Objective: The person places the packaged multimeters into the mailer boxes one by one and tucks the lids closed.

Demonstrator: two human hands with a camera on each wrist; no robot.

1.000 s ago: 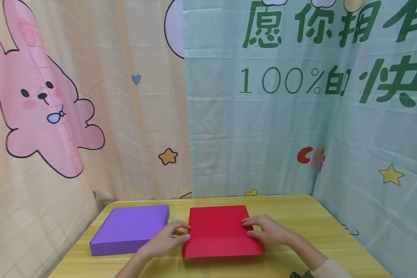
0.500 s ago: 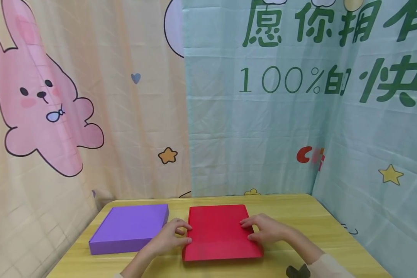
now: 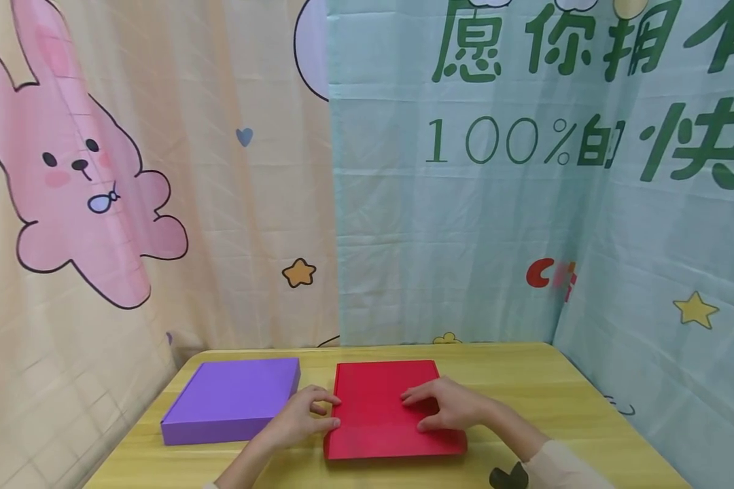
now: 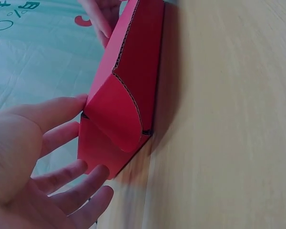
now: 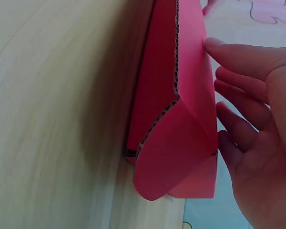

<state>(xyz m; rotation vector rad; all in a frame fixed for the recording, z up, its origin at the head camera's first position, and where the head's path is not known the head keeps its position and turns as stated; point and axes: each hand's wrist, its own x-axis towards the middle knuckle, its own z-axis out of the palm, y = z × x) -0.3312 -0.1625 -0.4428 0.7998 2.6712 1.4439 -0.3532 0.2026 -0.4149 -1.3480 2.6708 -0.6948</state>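
Observation:
A red cardboard box (image 3: 373,407) lies on the table, its lid down and its front flap angled outward at the near edge. In the left wrist view a rounded side tab (image 4: 117,114) sticks out at the box's corner; the right wrist view shows a matching tab (image 5: 169,152). My left hand (image 3: 301,415) is at the box's left side, thumb and fingertips against the edge, fingers loosely spread. Over the right part of the lid lies my right hand (image 3: 455,405), fingertips and thumb on the red surface, fingers relaxed.
A closed purple box (image 3: 235,394) sits left of the red one, close to my left hand. The yellow wood-grain table (image 3: 526,380) ends at printed curtains (image 3: 440,272) behind and at both sides. Something dark (image 3: 509,477) shows beside my right sleeve.
My right hand has slid leftward from the box's right edge onto the lid. The front flap has come down slightly. My left hand stays at the left edge.

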